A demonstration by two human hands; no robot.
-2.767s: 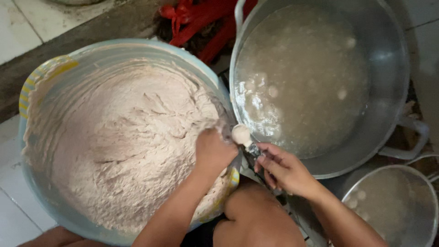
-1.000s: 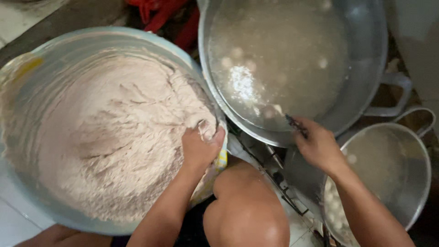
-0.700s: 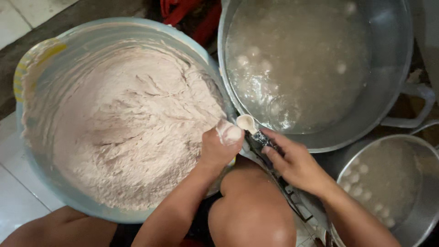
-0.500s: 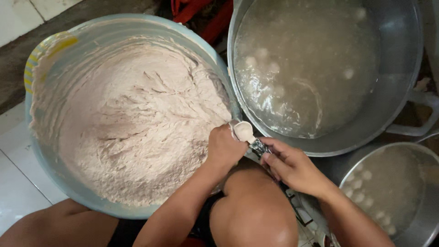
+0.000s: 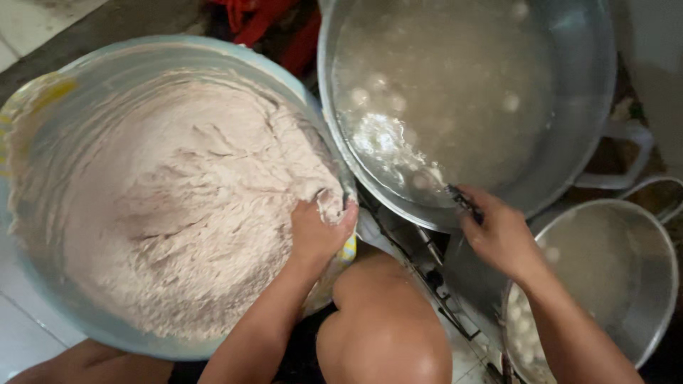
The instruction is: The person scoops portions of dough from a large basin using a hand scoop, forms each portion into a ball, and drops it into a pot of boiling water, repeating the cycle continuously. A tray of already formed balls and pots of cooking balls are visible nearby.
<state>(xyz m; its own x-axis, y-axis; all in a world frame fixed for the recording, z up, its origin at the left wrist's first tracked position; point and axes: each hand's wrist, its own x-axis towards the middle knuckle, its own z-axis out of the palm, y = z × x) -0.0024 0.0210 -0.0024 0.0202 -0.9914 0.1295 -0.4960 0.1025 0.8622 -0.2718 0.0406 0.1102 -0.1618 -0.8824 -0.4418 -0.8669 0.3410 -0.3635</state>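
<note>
Over the big basin [image 5: 43, 213] of pale paste [image 5: 163, 206], the left hand [image 5: 319, 231] squeezes a lump of it at the near rim, fingers curled tight around the paste. Just beside, the right hand [image 5: 501, 238] pinches a spoon [image 5: 462, 203] whose tip dips into the cloudy water of the large metal pot [image 5: 583, 107]. A smaller pot [image 5: 640, 284] sits near the right forearm.
</note>
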